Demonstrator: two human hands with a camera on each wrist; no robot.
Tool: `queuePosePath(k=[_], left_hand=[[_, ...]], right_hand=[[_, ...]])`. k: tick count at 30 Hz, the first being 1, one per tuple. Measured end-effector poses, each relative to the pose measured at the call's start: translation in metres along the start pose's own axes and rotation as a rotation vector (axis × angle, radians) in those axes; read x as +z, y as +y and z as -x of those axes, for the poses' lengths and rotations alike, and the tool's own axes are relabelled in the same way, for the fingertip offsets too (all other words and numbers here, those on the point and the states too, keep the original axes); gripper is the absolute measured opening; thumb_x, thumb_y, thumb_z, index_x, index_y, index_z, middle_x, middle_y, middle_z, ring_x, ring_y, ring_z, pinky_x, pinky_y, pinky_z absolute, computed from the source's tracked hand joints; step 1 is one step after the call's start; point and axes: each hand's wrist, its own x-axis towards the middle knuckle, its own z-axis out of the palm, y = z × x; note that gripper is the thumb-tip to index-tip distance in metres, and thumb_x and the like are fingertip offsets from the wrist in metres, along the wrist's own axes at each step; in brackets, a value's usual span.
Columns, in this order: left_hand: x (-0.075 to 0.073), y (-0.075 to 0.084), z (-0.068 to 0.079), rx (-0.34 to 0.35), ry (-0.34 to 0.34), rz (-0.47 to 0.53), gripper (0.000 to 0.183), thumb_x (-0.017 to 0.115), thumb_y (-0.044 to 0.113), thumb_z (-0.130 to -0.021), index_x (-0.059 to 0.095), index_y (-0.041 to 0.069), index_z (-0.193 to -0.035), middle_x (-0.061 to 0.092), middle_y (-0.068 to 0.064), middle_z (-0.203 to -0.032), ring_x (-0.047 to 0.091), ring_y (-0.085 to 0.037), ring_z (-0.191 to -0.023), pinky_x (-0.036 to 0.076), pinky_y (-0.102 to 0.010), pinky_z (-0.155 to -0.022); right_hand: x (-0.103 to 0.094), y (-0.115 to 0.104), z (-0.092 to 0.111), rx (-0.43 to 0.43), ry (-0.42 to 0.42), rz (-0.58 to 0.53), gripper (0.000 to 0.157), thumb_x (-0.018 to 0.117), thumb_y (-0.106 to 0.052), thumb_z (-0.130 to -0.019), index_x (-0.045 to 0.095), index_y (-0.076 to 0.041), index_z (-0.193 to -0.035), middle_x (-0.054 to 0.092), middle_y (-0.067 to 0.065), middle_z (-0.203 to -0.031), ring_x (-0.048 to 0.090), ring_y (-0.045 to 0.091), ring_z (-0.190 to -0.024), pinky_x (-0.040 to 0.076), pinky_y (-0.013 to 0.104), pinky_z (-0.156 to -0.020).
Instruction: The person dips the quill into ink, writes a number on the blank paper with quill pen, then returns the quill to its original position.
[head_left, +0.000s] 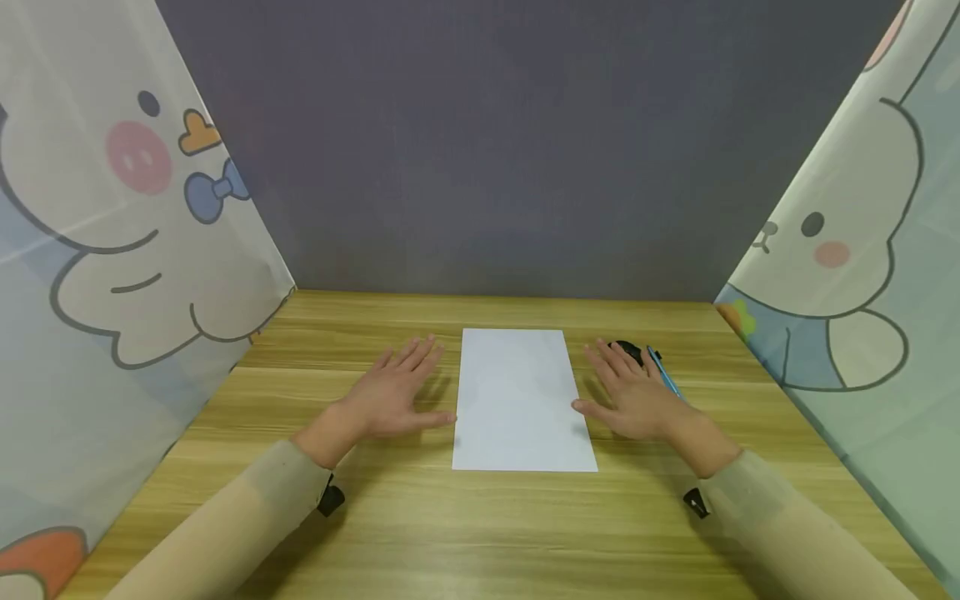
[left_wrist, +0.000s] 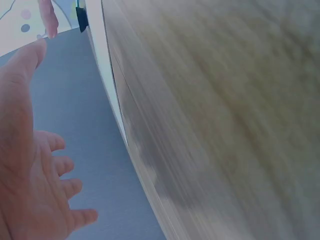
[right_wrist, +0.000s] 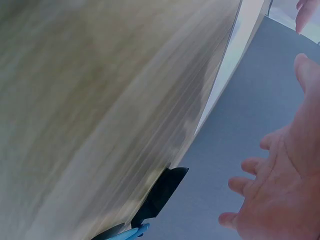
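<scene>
A blank white sheet of paper [head_left: 517, 400] lies flat on the wooden table between both hands. To its left, the left hand [head_left: 397, 396] hovers palm down with fingers spread, its thumb tip overlapping the paper's left edge. The right hand [head_left: 633, 400] mirrors it on the other side, fingers extended, thumb near the right edge. Both wrist views show bare palms, the left hand [left_wrist: 35, 175] and the right hand [right_wrist: 285, 180], raised over the tabletop. Beyond the right fingers are a small black object [right_wrist: 160, 195] and a slim blue pen [head_left: 665, 372], both partly hidden.
The wooden table [head_left: 420, 533] ends at a dark grey panel [head_left: 510, 150] at the back. Cartoon-printed cloth walls stand at the left [head_left: 150, 275] and right [head_left: 855, 350]. Small black devices sit under the left cuff [head_left: 331, 498] and right cuff [head_left: 696, 502].
</scene>
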Motion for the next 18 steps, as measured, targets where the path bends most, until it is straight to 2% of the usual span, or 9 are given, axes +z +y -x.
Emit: queuePosePath(k=[6, 9, 13, 18], left_hand=[[-0.001, -0.004, -0.008, 0.056, -0.059, 0.125, 0.104, 0.058, 0.073, -0.104, 0.017, 0.011, -0.178, 0.013, -0.014, -0.186, 0.017, -0.041, -0.171, 0.022, -0.069, -0.135], [0.001, -0.005, -0.013, 0.069, -0.125, 0.174, 0.102, 0.061, 0.069, -0.104, 0.02, 0.012, -0.177, 0.017, -0.014, -0.185, 0.018, -0.041, -0.171, 0.018, -0.069, -0.136], [0.006, -0.003, -0.018, 0.093, -0.224, 0.188, 0.101, 0.064, 0.069, -0.103, 0.021, 0.018, -0.178, 0.017, -0.009, -0.186, 0.014, -0.041, -0.172, 0.013, -0.074, -0.134], [0.014, 0.0, -0.02, 0.11, -0.306, 0.147, 0.098, 0.061, 0.073, -0.102, 0.021, 0.025, -0.178, 0.013, 0.0, -0.187, 0.011, -0.037, -0.173, 0.013, -0.075, -0.134]], right_hand=[[-0.006, 0.008, -0.001, -0.028, 0.068, -0.012, 0.094, 0.055, -0.061, -0.11, 0.015, -0.009, -0.177, 0.021, 0.023, -0.181, 0.025, 0.051, -0.165, 0.012, 0.085, -0.125], [-0.012, 0.017, -0.001, -0.02, 0.083, -0.029, 0.095, 0.056, -0.059, -0.11, 0.013, -0.005, -0.176, 0.022, 0.027, -0.18, 0.029, 0.054, -0.162, 0.02, 0.086, -0.122], [-0.02, 0.035, -0.001, 0.032, 0.065, -0.095, 0.097, 0.055, -0.057, -0.112, 0.004, -0.004, -0.176, 0.014, 0.03, -0.181, 0.027, 0.06, -0.161, 0.019, 0.088, -0.119], [-0.029, 0.058, 0.002, 0.118, 0.038, -0.166, 0.101, 0.051, -0.058, -0.113, -0.007, -0.006, -0.176, 0.003, 0.03, -0.183, 0.016, 0.065, -0.161, 0.012, 0.091, -0.117]])
